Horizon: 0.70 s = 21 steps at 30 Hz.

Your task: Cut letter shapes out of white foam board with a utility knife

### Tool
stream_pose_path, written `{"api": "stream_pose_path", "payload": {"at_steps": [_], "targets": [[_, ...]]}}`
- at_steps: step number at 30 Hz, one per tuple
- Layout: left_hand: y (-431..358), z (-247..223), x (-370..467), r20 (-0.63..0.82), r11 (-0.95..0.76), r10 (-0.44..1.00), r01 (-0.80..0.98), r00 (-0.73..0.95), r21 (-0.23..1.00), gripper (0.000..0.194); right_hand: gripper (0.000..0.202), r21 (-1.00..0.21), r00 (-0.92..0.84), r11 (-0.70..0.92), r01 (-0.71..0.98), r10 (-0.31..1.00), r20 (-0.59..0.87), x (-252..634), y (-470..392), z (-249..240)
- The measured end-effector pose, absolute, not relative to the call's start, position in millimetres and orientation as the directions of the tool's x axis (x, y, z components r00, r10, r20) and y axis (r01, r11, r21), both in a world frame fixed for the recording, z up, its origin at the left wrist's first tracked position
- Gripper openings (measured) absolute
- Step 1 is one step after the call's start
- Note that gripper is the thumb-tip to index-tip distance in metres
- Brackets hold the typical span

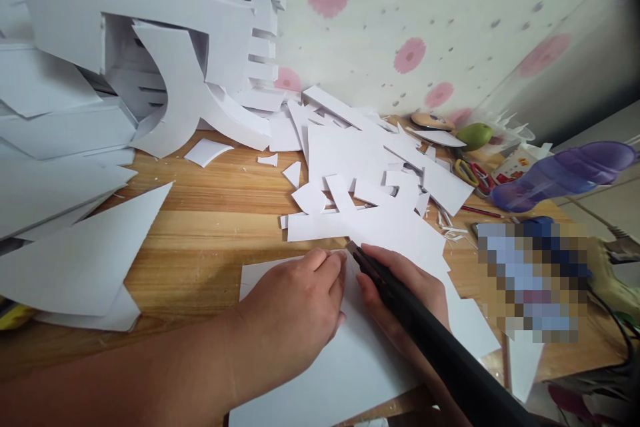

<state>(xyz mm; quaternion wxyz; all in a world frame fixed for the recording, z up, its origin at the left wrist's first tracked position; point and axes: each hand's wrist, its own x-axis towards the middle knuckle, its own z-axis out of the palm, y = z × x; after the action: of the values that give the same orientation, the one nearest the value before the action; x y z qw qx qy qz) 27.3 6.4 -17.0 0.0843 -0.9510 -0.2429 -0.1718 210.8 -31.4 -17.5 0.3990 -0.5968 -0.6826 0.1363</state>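
A person leans over a wooden table (210, 213) strewn with white offcuts. The left hand (295, 310) lies flat, palm down and fingers together, pressing on a white sheet (350, 367) that sits at the near edge of the table, directly in front of the person. The right hand (405, 297) is closed around a black craft knife (400, 300), whose tip touches the sheet just beside the left fingertips; the long dark handle runs back toward the lower right. The two hands sit close together, nearly touching. Beyond them, a loose heap of white scraps (370, 173) covers the middle of the table, some pieces curved, some straight-edged. At far left lies a large white triangle (85, 260), and behind it rises a white model structure (150, 33) made of cut board. Toward the right edge are scissors with red and yellow handles (473, 173), a green round object (474, 136), and a purple bottle lying on its side (565, 175). Near it, one patch of the view is blurred out. A wall with pink flower print (425, 27) stands behind the table.
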Motion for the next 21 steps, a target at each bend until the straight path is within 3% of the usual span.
{"api": "stream_pose_path", "payload": {"at_steps": [6, 14, 21], "targets": [[6.2, -18.1, 26.1, 0.363, -0.872, 0.435, 0.486, 0.824, -0.056, 0.030, 0.024, -0.660, 0.002, 0.263, 0.704, 0.929, 0.371, 211.2, -31.2, -19.2], [5.5, -16.2, 27.8, 0.343, -0.856, 0.475, 0.515, 0.810, -0.030, 0.029, 0.024, -0.536, -0.133, 0.360, 0.764, 0.900, 0.416, 215.2, -29.9, -17.9], [3.1, -15.8, 29.5, 0.312, -0.833, 0.525, 0.554, 0.791, -0.003, 0.034, 0.023, -0.518, -0.153, 0.376, 0.769, 0.894, 0.422, 214.5, -32.2, -16.7]]}}
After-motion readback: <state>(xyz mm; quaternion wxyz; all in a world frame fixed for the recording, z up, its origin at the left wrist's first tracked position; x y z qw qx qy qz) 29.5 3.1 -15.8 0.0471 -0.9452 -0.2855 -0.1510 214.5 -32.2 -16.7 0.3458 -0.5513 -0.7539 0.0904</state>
